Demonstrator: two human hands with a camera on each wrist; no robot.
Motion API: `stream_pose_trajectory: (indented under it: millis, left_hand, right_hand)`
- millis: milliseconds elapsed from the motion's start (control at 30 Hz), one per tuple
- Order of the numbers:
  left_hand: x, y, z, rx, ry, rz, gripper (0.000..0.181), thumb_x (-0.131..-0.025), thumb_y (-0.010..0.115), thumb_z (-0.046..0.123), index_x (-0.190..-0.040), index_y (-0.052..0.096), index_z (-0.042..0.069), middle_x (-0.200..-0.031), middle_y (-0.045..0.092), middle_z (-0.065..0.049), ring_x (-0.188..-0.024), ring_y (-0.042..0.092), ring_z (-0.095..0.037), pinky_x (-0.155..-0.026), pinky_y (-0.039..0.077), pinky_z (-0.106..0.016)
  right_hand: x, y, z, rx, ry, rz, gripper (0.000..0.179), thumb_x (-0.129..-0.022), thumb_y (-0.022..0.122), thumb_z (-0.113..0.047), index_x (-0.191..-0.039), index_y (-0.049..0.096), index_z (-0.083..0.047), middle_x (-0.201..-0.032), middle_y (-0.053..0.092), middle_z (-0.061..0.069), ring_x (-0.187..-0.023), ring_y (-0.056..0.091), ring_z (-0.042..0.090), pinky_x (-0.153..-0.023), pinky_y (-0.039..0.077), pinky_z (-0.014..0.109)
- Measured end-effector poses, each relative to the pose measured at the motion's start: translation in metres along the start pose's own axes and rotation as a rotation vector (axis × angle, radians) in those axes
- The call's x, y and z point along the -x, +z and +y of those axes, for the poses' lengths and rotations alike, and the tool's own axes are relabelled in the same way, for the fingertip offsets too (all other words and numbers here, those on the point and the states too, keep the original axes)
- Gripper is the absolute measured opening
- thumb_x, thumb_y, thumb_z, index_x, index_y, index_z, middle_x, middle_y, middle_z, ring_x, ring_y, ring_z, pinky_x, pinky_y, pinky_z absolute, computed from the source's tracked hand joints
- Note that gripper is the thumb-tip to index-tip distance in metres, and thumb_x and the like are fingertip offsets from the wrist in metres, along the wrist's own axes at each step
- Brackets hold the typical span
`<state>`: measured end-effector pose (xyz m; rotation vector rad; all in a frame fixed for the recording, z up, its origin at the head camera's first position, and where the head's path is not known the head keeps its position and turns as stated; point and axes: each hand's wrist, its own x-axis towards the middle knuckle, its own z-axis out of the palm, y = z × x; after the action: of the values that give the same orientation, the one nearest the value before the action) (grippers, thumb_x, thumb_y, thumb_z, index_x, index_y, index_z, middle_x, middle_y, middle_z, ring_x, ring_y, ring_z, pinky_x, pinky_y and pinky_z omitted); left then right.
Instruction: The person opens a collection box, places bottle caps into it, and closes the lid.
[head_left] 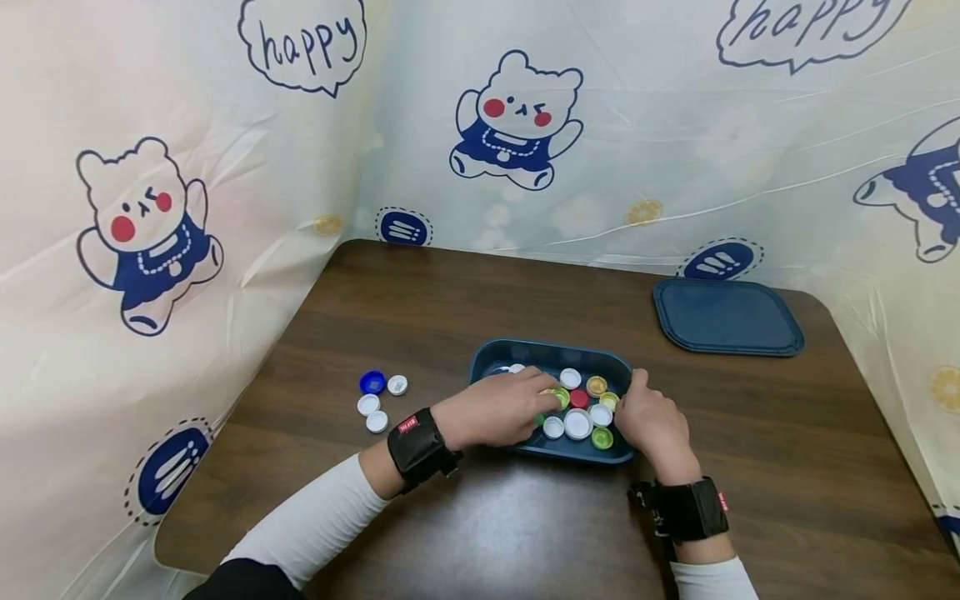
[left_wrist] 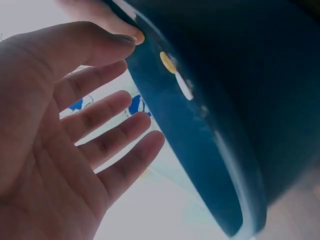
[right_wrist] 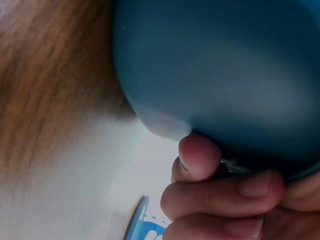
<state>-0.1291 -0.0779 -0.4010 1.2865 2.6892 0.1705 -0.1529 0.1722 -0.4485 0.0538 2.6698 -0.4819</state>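
Observation:
A dark blue tray (head_left: 551, 346) holds several bottle caps, among them a large white cap (head_left: 577, 424), a red cap (head_left: 578, 398) and a green cap (head_left: 602, 438). My left hand (head_left: 502, 408) reaches over its left half, fingertips beside a yellow-green cap (head_left: 560, 397). In the left wrist view the left fingers (left_wrist: 120, 127) are spread and loosely bent with nothing between them; a yellow cap (left_wrist: 167, 62) shows inside the tray. With curled fingers, my right hand (head_left: 652, 417) grips the tray's right end. Those fingers (right_wrist: 220, 195) wrap the rim in the right wrist view.
Left of the tray, a blue cap (head_left: 372, 382) and three white caps (head_left: 377, 422) lie on the brown table (head_left: 465, 533). A flat dark blue lid (head_left: 727, 317) lies at the back right. A printed sheet (head_left: 645, 108) hangs around the table's back and sides.

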Motion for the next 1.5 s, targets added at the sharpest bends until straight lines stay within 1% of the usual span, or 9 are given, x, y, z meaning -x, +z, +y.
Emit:
stream_pose_trajectory:
  millis: [167,267,533,767,967,1100,1233,1400,1500]
  left_hand:
    - [0.008,-0.007,-0.007,0.019,-0.034,0.017,0.04,-0.095,0.068,0.016,-0.135,0.064,0.015,-0.145,0.056,-0.006,-0.132,0.05,-0.02,-0.108,0.046,-0.033]
    - [0.017,-0.013,-0.015,0.032,-0.082,0.042,0.041,-0.096,0.068,0.019,-0.137,0.063,0.015,-0.148,0.053,-0.006,-0.134,0.049,-0.021,-0.107,0.047,-0.034]
    - [0.06,-0.024,-0.057,0.048,-0.258,0.165,0.041,-0.093,0.071,0.017,-0.133,0.065,0.012,-0.146,0.053,-0.008,-0.133,0.05,-0.021,-0.105,0.049,-0.037]
    - [0.099,-0.013,-0.094,0.07,-0.413,0.158,0.044,-0.092,0.072,0.016,-0.133,0.064,0.007,-0.143,0.055,-0.012,-0.131,0.051,-0.027,-0.103,0.05,-0.044]
    - [0.122,0.007,-0.11,0.162,-0.516,0.092,0.047,-0.093,0.07,0.013,-0.137,0.06,0.003,-0.141,0.055,-0.015,-0.131,0.05,-0.031,-0.105,0.047,-0.048]
    - [0.127,0.023,-0.119,0.218,-0.531,0.059,0.048,-0.091,0.07,0.01,-0.137,0.06,0.003,-0.136,0.056,-0.015,-0.125,0.052,-0.031,-0.102,0.048,-0.048]
    - [0.13,0.036,-0.126,0.215,-0.518,0.036,0.047,-0.089,0.071,0.009,-0.135,0.061,0.005,-0.133,0.057,-0.013,-0.123,0.053,-0.029,-0.099,0.05,-0.046]
    - [0.13,0.042,-0.129,0.196,-0.501,0.022,0.045,-0.087,0.071,0.006,-0.131,0.064,0.005,-0.128,0.06,-0.013,-0.122,0.055,-0.031,-0.098,0.05,-0.047]
    - [0.129,0.042,-0.13,0.179,-0.488,0.039,0.036,-0.086,0.072,0.003,-0.122,0.068,0.007,-0.119,0.062,-0.011,-0.115,0.058,-0.029,-0.093,0.052,-0.045]
  right_hand:
    - [0.0,-0.001,-0.001,0.001,0.004,-0.006,0.053,-0.104,0.042,-0.022,-0.146,0.023,0.005,-0.11,0.062,0.033,-0.081,0.061,0.036,-0.063,0.048,0.046]
    - [-0.001,-0.001,-0.001,-0.001,0.007,-0.011,0.053,-0.104,0.042,-0.023,-0.146,0.023,0.005,-0.109,0.062,0.033,-0.08,0.06,0.036,-0.063,0.048,0.046]
    - [-0.002,-0.001,0.0,0.0,0.014,-0.013,0.054,-0.104,0.043,-0.023,-0.146,0.023,0.004,-0.112,0.061,0.033,-0.082,0.06,0.036,-0.065,0.049,0.047]
    - [-0.003,-0.002,0.001,-0.002,0.009,-0.011,0.055,-0.104,0.044,-0.024,-0.146,0.023,0.005,-0.112,0.061,0.033,-0.083,0.061,0.037,-0.066,0.049,0.049]
    - [-0.005,-0.003,0.001,-0.002,0.011,-0.019,0.054,-0.104,0.043,-0.023,-0.146,0.023,0.005,-0.115,0.06,0.034,-0.085,0.061,0.037,-0.068,0.05,0.05]
    - [-0.005,-0.004,0.001,0.0,0.015,-0.02,0.054,-0.104,0.043,-0.023,-0.146,0.023,0.005,-0.115,0.06,0.034,-0.086,0.061,0.038,-0.068,0.05,0.05]
    - [-0.005,-0.003,0.001,0.001,0.009,-0.014,0.054,-0.104,0.044,-0.023,-0.146,0.023,0.005,-0.114,0.061,0.034,-0.084,0.061,0.038,-0.067,0.05,0.05]
    - [-0.005,-0.002,0.001,0.004,0.007,-0.014,0.054,-0.104,0.043,-0.023,-0.146,0.024,0.005,-0.114,0.061,0.034,-0.084,0.061,0.037,-0.067,0.05,0.05]
    - [-0.005,-0.002,0.001,0.005,0.01,-0.014,0.053,-0.104,0.043,-0.022,-0.145,0.024,0.005,-0.114,0.061,0.034,-0.085,0.061,0.038,-0.067,0.05,0.05]
